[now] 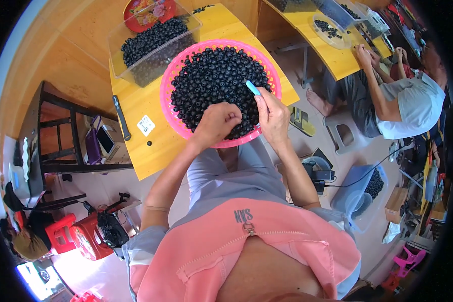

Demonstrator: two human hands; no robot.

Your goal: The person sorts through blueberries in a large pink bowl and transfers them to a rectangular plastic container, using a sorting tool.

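Observation:
A pink plastic basket with a lattice rim stands at the table's near edge, heaped with small black beads; some show a hole or ring. Over the near part of the heap, my left hand is closed, thumb and fingers pressed together; whatever they pinch, if anything, is hidden. My right hand is at the basket's right rim. Between its thumb and fingers it grips a slim tool with a light blue handle, slanting up and left over the beads. The tool's working end cannot be made out.
Behind the basket, a clear plastic bin holds more beads beside a red floral tray. A black-handled tool and a white printed card lie on the yellow table. At right, a person sits by another table.

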